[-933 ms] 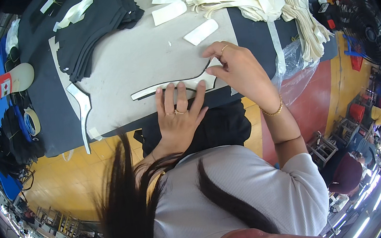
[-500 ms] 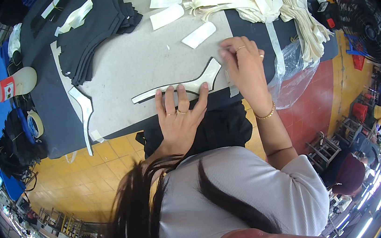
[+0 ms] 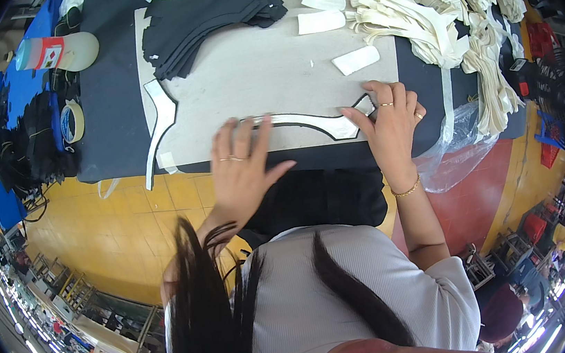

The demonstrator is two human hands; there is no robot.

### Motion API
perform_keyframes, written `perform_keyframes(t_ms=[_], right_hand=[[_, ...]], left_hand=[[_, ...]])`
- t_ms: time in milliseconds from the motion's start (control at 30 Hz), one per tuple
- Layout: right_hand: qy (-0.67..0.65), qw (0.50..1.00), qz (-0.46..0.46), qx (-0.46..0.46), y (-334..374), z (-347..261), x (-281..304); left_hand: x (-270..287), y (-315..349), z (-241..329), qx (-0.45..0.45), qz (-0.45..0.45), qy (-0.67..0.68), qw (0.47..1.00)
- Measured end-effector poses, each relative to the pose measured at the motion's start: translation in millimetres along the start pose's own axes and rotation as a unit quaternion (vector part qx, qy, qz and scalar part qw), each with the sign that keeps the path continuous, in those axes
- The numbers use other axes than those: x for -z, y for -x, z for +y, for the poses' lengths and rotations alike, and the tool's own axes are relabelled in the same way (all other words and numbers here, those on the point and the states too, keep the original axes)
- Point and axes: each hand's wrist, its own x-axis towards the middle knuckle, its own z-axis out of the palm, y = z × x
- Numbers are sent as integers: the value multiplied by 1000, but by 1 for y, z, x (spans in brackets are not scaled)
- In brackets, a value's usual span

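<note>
A long, curved white cut piece with a black edge (image 3: 300, 117) lies flat on the grey board, flaring at its right end. My left hand (image 3: 243, 163) is spread over its left end, fingertips at the strip and thumb apart. My right hand (image 3: 391, 122) is bent round the flared right end, thumb and forefinger on either side of it. Whatever lies under my right fingers is hidden. A similar curved white piece (image 3: 163, 110) rests to the left, across the board's edge. Beyond my right hand lies a small off-white fabric piece (image 3: 356, 60).
The grey board (image 3: 243, 76) covers the dark table. Black cut fabric (image 3: 209, 17) is stacked at the far left, cream fabric strips (image 3: 404, 16) at the far right. A bottle (image 3: 66, 52) and a tape roll (image 3: 72, 121) stand left. Clear plastic (image 3: 464, 145) hangs at the right edge.
My right hand has come down to the piece's flared end. My left hand has slid toward its left end, with the thumb spread. The whole view has shifted.
</note>
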Motion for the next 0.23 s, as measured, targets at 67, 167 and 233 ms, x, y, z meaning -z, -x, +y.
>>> perform_keyframes(t_ms=[67,167,233], right_hand=[[-8,1000,-1,6,-1,0,0],[-31,999,-31,-4,-5,0,7],[-55,998,-39,-10,-9,0,14]], left_hand=[[13,6,-15,56,-7,-7,998],[24,9,-23,119,13,29,992],[24,7,-19,136,0,117,984]])
